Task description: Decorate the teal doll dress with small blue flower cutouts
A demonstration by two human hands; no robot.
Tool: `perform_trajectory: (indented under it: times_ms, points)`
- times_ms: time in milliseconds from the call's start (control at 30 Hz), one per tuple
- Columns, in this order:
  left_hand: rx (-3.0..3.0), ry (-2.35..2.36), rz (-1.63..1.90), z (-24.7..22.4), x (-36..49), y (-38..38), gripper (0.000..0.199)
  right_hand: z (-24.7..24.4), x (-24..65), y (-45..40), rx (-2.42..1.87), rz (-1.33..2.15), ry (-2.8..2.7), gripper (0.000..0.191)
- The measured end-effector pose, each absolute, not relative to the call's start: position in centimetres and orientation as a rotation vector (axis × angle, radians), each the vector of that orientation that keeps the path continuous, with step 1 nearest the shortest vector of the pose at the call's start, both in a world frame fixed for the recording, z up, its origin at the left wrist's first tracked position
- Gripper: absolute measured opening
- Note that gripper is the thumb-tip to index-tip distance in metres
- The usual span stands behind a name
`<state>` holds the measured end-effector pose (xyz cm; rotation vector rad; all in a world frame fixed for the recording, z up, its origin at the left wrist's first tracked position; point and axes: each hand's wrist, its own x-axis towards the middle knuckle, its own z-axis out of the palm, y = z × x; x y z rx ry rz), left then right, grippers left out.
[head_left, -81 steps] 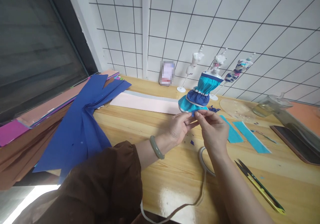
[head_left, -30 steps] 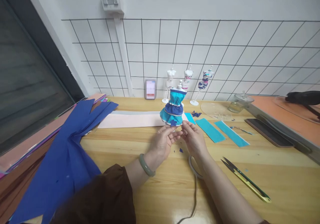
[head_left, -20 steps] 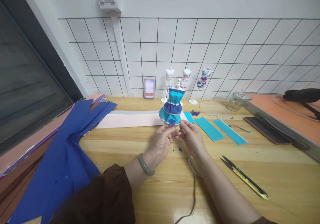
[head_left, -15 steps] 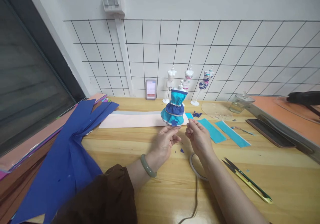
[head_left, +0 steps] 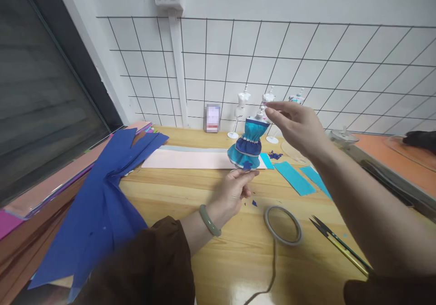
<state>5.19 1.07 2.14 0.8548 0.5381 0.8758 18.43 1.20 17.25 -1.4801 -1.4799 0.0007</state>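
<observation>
A small white dress form [head_left: 261,114] wears a tiered turquoise and dark blue paper dress [head_left: 248,144] with a blue flower shape near its hem. It leans a little to the right. My left hand [head_left: 235,190], with a green bangle on the wrist, is closed on the form from below, under the hem. My right hand [head_left: 294,125] is raised at the top of the form, thumb and fingertips pinched at its neck knob. The exact contact there is hard to see.
Blue crepe paper [head_left: 112,187] lies at the left, a pale pink strip [head_left: 184,158] behind. A tape roll [head_left: 283,225], scissors [head_left: 340,246] and turquoise strips [head_left: 294,178] lie at the right. More dress forms [head_left: 242,102] and a phone [head_left: 212,118] stand by the wall.
My right hand has risen from beside the hem to the top of the form, uncovering the tape roll. The dressed form now tilts right. The whole view has shifted slightly.
</observation>
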Motion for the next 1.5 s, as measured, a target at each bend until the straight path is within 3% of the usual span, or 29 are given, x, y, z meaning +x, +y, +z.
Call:
perform_trajectory:
  times_ms: [200,800,1500]
  points:
    - [0.845,0.552,0.856,2.4,5.2,0.9,0.03,18.8,18.4,3.5,-1.487,0.029,-1.599,0.021]
    - [0.782,0.569,0.906,3.1,5.0,1.2,0.027,19.2,18.2,2.8,-1.749,-0.093,-1.49,0.025]
    - [0.7,0.48,0.953,2.2,5.0,3.0,0.02,17.3,18.1,2.2,-1.432,-0.069,-1.455,0.03]
